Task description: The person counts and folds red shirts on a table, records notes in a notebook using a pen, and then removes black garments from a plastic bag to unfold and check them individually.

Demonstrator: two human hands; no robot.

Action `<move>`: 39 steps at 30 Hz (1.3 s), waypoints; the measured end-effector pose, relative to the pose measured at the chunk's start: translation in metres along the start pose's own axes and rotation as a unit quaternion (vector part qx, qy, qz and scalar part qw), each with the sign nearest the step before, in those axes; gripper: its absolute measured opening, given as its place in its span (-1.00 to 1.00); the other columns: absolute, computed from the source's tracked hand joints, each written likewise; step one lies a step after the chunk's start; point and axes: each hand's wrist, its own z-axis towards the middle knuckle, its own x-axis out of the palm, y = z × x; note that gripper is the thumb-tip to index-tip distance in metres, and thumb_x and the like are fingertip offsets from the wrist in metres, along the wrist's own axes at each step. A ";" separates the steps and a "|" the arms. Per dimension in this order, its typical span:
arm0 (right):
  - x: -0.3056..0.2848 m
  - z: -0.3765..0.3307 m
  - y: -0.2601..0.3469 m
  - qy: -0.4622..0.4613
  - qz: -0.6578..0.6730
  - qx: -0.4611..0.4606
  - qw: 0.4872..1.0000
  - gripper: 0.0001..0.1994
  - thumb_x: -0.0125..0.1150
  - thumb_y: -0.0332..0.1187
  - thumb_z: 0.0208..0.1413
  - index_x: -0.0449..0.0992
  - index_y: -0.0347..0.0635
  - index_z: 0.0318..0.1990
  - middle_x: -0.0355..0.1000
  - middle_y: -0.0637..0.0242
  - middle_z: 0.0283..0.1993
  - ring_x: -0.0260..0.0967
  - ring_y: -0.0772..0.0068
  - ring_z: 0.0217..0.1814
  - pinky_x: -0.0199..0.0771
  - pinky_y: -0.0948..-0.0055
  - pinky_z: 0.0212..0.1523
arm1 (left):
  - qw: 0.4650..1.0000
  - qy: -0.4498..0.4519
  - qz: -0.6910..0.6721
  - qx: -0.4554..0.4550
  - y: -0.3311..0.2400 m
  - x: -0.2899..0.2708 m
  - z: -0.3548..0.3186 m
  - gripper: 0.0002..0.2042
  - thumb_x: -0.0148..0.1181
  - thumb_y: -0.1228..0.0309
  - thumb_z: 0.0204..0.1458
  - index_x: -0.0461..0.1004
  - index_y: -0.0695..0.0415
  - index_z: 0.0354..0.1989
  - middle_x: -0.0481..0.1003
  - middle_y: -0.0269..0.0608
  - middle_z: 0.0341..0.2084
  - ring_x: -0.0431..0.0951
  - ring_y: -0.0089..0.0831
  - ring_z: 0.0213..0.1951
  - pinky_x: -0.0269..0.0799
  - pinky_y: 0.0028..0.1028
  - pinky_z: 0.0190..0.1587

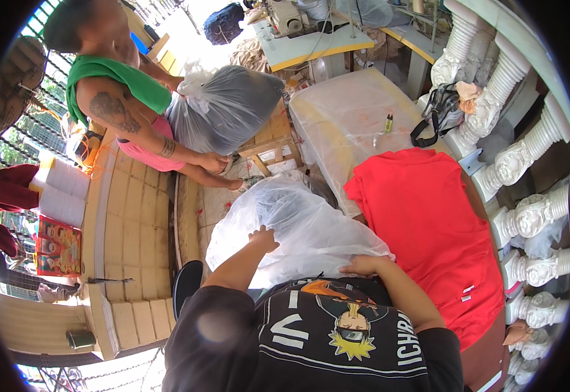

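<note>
A large clear plastic bag lies in front of me, full and crumpled. My left hand rests on its left side with fingers bent into the plastic. My right hand presses flat on its lower right edge, close to my black printed shirt. A red shirt is spread out on the surface to the right of the bag.
Another person sits at upper left, bending over a grey filled plastic bag on a wooden stool. A plastic-covered table stands behind, a sewing machine table farther back. White balusters line the right side.
</note>
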 end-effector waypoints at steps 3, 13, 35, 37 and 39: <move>0.008 0.005 -0.012 -0.039 0.015 -0.010 0.999 -0.20 -0.17 0.37 -0.04 0.48 -0.37 -0.24 0.43 0.02 -0.47 0.41 0.17 -0.35 0.36 0.24 -0.28 | 0.991 -0.104 0.087 -0.018 -0.009 -0.008 -0.007 -0.18 0.18 -0.02 -0.13 -0.07 -0.08 0.30 -0.26 0.06 0.30 -0.10 0.08 0.27 0.02 0.06 0.16; 0.013 0.000 -0.013 0.029 0.127 0.070 0.989 0.02 -0.10 0.41 -0.15 -0.15 -0.16 0.32 0.10 0.00 0.23 0.31 0.25 -0.07 0.35 0.41 -0.26 | 0.972 0.066 0.094 -0.204 0.081 0.029 0.002 -0.23 0.15 -0.05 -0.13 0.02 -0.06 0.26 -0.19 -0.10 0.26 -0.20 0.01 0.27 0.01 0.07 0.16; -0.016 -0.089 0.103 -0.276 -0.157 -0.195 0.928 -0.68 0.23 -0.13 -0.14 0.48 0.01 -0.20 0.47 0.11 -0.39 0.44 0.06 -0.29 0.38 0.09 -0.28 | 0.979 -0.066 -0.008 0.193 -0.041 0.004 -0.022 -0.17 0.28 0.00 -0.24 0.09 0.12 0.22 0.42 0.09 -0.08 0.46 -0.19 -0.05 0.15 0.08 0.06; -0.021 -0.104 0.107 -0.273 -0.153 -0.165 0.935 -0.67 0.22 -0.15 -0.12 0.47 -0.01 -0.17 0.47 0.14 -0.31 0.43 0.11 -0.21 0.38 0.16 -0.22 | 0.949 -0.020 -0.194 0.246 -0.021 -0.012 -0.012 -0.52 0.24 0.17 -0.17 0.43 0.19 -0.08 0.54 -0.06 -0.41 0.54 -0.33 -0.43 0.43 -0.22 -0.22; -0.018 -0.103 0.100 -0.353 -0.146 -0.183 0.906 -0.66 0.19 -0.18 -0.09 0.45 -0.04 -0.13 0.45 0.18 -0.23 0.39 0.17 -0.12 0.35 0.21 -0.14 | 0.877 -0.048 -0.415 0.236 -0.018 -0.061 -0.025 -0.74 0.11 0.27 -0.06 0.51 0.23 -0.34 0.50 -0.16 -0.51 0.46 -0.41 -0.55 0.41 -0.39 -0.41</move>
